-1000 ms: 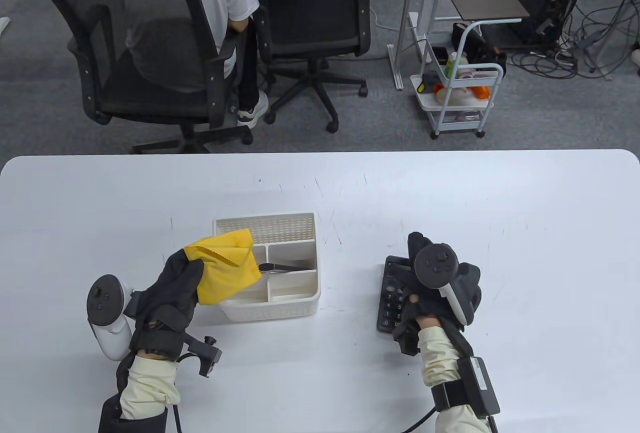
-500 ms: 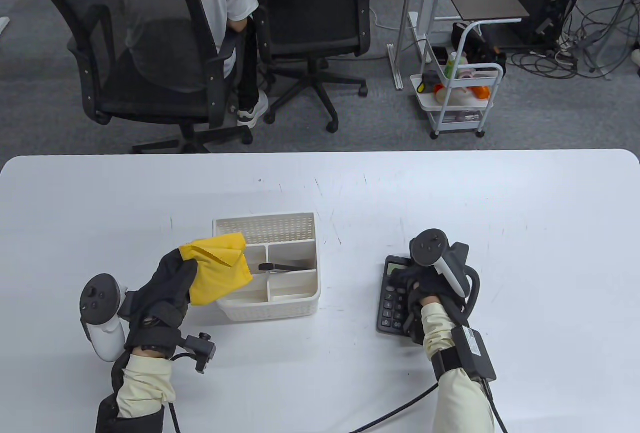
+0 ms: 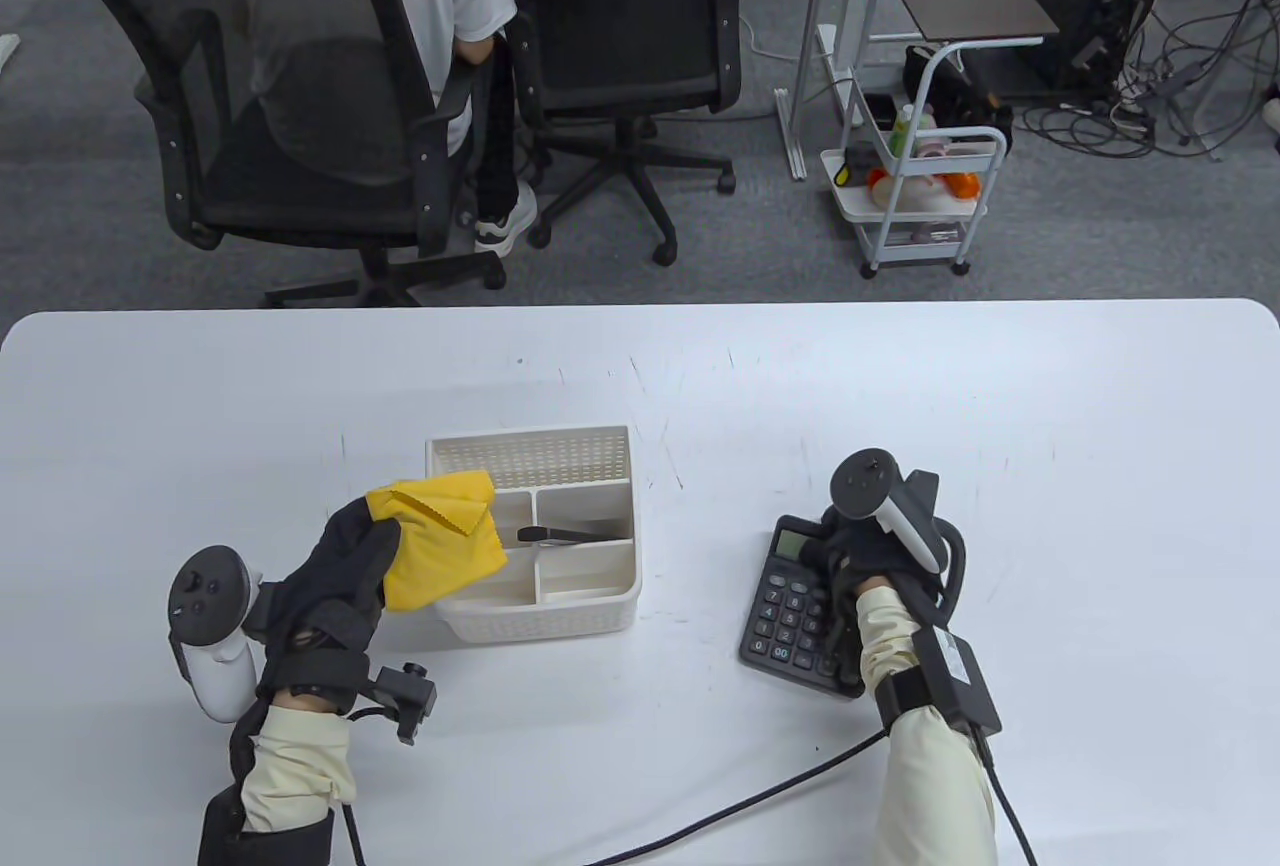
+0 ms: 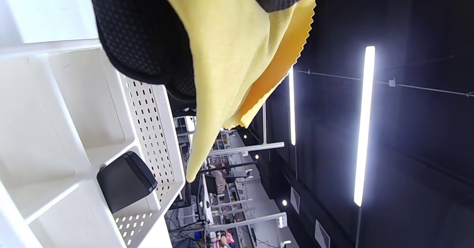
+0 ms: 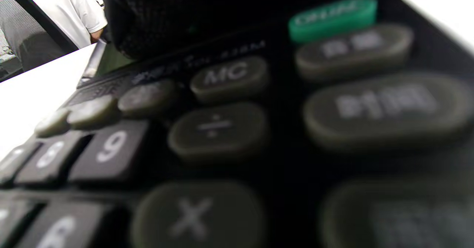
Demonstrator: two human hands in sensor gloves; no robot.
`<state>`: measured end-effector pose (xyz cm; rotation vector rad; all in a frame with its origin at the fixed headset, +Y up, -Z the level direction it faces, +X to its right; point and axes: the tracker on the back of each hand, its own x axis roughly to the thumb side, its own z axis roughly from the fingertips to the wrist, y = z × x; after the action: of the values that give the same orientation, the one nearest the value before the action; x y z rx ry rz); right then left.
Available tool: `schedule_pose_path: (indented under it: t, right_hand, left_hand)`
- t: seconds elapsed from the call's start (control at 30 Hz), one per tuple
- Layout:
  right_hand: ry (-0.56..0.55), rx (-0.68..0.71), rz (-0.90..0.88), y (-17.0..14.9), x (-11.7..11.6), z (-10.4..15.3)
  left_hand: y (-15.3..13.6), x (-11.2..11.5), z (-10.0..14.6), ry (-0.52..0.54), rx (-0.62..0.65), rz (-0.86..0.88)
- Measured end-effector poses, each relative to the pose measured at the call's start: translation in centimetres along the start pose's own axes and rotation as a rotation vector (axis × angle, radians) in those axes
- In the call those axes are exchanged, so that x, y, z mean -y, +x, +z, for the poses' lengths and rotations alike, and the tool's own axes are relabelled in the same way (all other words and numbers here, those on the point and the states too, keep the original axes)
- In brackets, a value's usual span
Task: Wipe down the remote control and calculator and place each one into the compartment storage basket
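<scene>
A black calculator point(image 3: 785, 606) lies at the table's near right, turned a little askew. My right hand point(image 3: 838, 561) grips its right side, and its keys point(image 5: 218, 129) fill the right wrist view, blurred. My left hand point(image 3: 375, 541) holds a yellow cloth point(image 3: 445, 546) over the left edge of the white compartment basket point(image 3: 560, 614). The black remote control point(image 3: 572, 534) lies in a middle compartment. In the left wrist view the cloth point(image 4: 226, 77) hangs from my fingers above the basket point(image 4: 148, 111), and one end of the remote control point(image 4: 126, 181) shows.
A black cable point(image 3: 740, 811) runs from my right wrist across the near table edge. Beyond the far edge stand two office chairs point(image 3: 300, 106), one with a person seated, and a small white cart point(image 3: 920, 196).
My right hand has rolled over the calculator's right side and taken hold. The calculator has turned and shifted nearer, its display now uncovered. My left hand with the cloth has barely moved.
</scene>
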<state>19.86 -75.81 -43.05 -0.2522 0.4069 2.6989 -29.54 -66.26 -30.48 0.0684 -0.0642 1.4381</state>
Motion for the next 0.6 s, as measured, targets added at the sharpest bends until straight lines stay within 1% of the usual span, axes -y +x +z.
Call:
schedule_pose_path:
  t: [0.2, 0.27, 0.37, 0.43, 0.47, 0.53, 0.6]
  right_hand:
    - [0.081, 0.003, -0.087, -0.5, 1.5, 1.4]
    - [0.074, 0.036, -0.12, -0.5, 2.1, 2.2]
    - [0.028, 0.062, -0.121, -0.3, 2.7, 3.4]
    - [0.008, 0.083, -0.156, 0.0, 3.0, 4.2]
    - [0.003, 0.106, -0.203, 0.1, 3.3, 4.7]
    - [0.033, 0.174, -0.315, 0.5, 3.7, 5.6]
    - [0.005, 0.235, -0.381, 1.1, 4.3, 6.6]
  left_hand:
    - [-0.1, 0.1, 0.0, -0.004, -0.008, -0.003]
    - [0.0, 0.3, 0.0, -0.003, 0.005, 0.003]
    - [0.1, 0.4, -0.1, -0.02, 0.016, 0.015]
    - [0.2, 0.6, -0.1, -0.023, 0.02, 0.016]
    - [0.2, 0.7, 0.0, -0.027, 0.023, 0.013]
    - [0.3, 1.0, -0.1, -0.034, 0.03, 0.006]
    - [0.4, 1.2, -0.1, -0.049, 0.036, 0.009]
